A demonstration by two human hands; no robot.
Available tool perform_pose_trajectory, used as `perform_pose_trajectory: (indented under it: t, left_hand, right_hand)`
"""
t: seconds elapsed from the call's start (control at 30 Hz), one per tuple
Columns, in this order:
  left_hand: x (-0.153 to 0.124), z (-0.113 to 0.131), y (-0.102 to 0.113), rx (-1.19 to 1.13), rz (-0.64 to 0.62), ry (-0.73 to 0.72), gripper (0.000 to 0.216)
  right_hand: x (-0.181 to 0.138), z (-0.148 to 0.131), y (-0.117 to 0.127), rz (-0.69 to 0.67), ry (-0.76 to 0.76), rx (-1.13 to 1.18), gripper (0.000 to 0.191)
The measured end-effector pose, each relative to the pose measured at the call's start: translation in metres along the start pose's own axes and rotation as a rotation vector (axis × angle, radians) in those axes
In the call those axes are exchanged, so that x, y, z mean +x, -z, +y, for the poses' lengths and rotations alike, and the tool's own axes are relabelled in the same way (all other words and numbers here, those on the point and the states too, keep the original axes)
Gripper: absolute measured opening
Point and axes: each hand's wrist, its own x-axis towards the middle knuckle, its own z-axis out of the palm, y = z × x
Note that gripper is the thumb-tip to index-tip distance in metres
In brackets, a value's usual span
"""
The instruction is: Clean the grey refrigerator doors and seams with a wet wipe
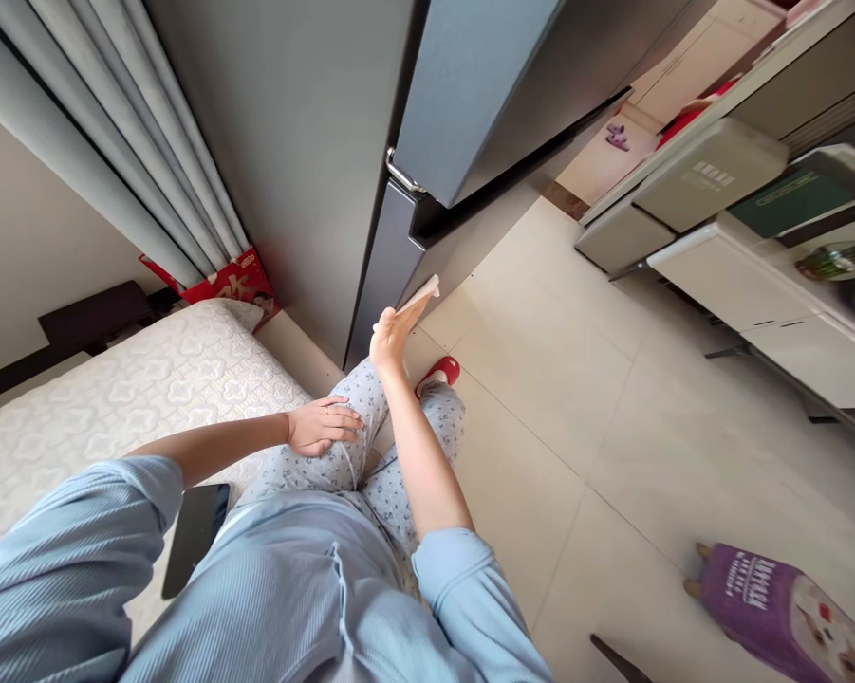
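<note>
Pale sheet (421, 292) sits half-hidden in right hand (391, 340) fingers; left hand (324, 427) lies flat on thigh (342, 465).

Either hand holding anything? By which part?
Right hand holds a thin pale sheet by its near end. Left hand rests on the thigh, holding nothing.

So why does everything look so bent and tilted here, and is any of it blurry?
Head view: the wide lens bows the curtain and wardrobe door; the light is soft and even, with no hard shadows on the floor tiles; the right hand looks slightly soft, the rest sharp.
</note>
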Motion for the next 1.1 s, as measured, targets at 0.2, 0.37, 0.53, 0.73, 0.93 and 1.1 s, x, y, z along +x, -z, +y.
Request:
perform_pose_trajectory:
  t: [0.2, 0.37, 0.53, 0.73, 0.93, 1.1]
  left_hand:
    - [-0.003, -0.001, -0.002, 0.01, -0.044, 0.023, 0.054]
    - [0.001, 0.0, 0.002, 0.01, -0.006, 0.006, 0.054]
    - [0.002, 0.003, 0.007, 0.024, -0.036, 0.015, 0.052]
    - [0.002, 0.006, 0.01, 0.005, -0.096, 0.063, 0.052]
    - [0.004, 0.006, 0.005, 0.01, 0.003, 0.014, 0.052]
    - [0.002, 0.005, 0.002, 0.001, 0.011, 0.021, 0.053]
  right_hand:
    - [-0.016, 0.019, -0.012, 0.005, -0.192, 0.155, 0.097]
    - [-0.013, 0.005, -0.014, 0.02, -0.302, 0.262, 0.082]
    - [-0.008, -0.035, -0.005, 0.035, -0.083, 0.228, 0.081]
    - [0.011, -0.087, 0.02, 0.067, 0.258, 0.086, 0.075]
    - [0.038, -0.102, 0.033, 0.079, 0.44, -0.06, 0.077]
    - [0.065, -0.075, 0.028, 0.125, 0.461, -0.065, 0.074]
